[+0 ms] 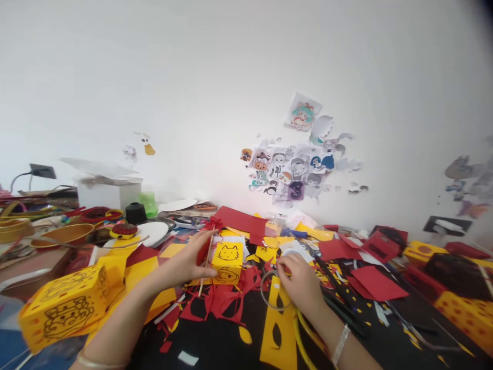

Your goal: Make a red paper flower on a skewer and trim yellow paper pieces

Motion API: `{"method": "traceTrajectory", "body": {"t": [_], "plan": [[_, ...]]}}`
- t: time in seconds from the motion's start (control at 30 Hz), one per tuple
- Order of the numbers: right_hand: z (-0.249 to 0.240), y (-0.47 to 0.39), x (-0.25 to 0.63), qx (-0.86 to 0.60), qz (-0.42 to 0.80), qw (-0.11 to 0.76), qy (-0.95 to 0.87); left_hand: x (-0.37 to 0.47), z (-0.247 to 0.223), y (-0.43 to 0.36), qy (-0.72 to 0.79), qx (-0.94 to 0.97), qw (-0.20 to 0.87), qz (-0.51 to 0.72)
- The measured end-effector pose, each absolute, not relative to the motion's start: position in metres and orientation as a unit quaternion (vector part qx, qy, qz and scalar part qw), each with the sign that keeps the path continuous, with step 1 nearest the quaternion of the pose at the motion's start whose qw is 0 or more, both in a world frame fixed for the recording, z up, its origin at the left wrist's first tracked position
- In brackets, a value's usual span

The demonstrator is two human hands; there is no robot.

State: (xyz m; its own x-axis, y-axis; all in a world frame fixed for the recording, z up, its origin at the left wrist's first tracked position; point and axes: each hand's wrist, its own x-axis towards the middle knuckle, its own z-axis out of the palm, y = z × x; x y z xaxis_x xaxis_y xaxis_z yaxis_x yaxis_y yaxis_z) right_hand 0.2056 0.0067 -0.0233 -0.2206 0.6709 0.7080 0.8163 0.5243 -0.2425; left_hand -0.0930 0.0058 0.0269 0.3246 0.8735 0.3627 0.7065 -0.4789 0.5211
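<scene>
A small yellow paper box with a cat face drawn on it stands in the middle of the cluttered table. My left hand grips it from its left side, thumb low and fingers high. A thin wooden stick slants between the thumb and fingers, beside the box. My right hand has its fingertips pinched together at a thin grey ring, which hangs over a yellow paper strip with leaf-shaped holes. Red cut-out paper lies just below the box.
A larger drawn-on yellow paper box stands at the left. Red paper sheets lie at the right, near yellow spotted boxes. A white box is at the back left. Paper scraps cover the black tabletop; cut-out drawings hang on the wall.
</scene>
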Motion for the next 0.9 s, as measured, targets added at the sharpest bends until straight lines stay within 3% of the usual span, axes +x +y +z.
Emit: {"method": "traceTrajectory", "body": {"t": [0.13,0.3,0.5,0.67,0.9], "plan": [[-0.023,0.005,0.204,-0.478,-0.096,0.398,-0.777,-0.074,0.015,0.012,0.467,0.806,0.227,0.285],[-0.018,0.004,0.205,-0.487,-0.087,0.415,-0.764,-0.079,0.026,0.016,0.447,0.719,0.299,0.44],[-0.009,0.006,0.216,-0.505,-0.095,0.444,-0.734,-0.099,0.038,0.01,0.469,0.592,0.274,0.595],[-0.008,0.011,0.225,-0.471,-0.029,0.475,-0.743,-0.098,0.032,0.019,0.49,0.573,0.241,0.611],[-0.012,0.04,0.162,-0.381,0.021,0.239,-0.893,-0.093,0.018,0.036,0.487,0.621,0.264,0.554]]}}
